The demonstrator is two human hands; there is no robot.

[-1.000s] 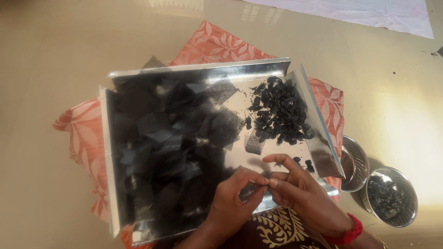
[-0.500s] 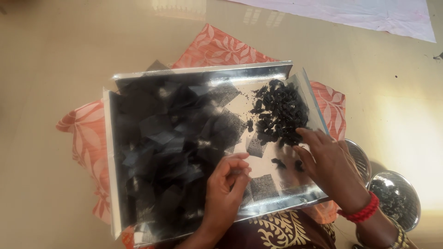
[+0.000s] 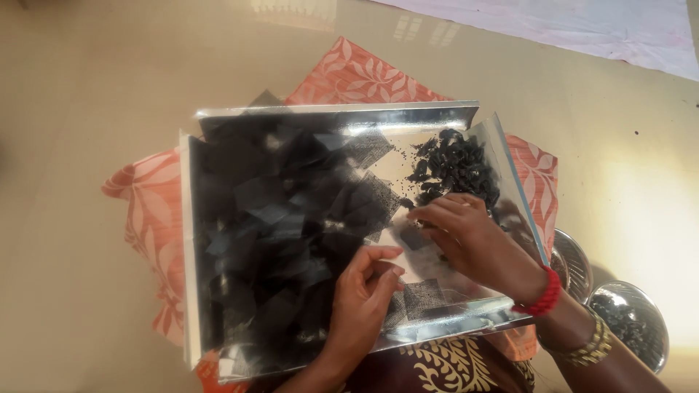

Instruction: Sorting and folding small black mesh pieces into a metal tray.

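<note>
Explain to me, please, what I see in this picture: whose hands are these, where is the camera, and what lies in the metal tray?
The picture comes from one camera worn on a person's head, looking down, so both hands are that person's own. There is no machine. On the floor lies an orange cloth with a leaf pattern, and on it a shiny metal tray. Most of the tray is covered with thin black mesh squares. In its far right corner is a heap of small black pieces. The right hand, with a red bangle at the wrist, reaches to the edge of that heap. The left hand rests on the squares with fingers curled; whether it has anything in its grip I cannot tell. Two steel bowls stand to the right.
</note>
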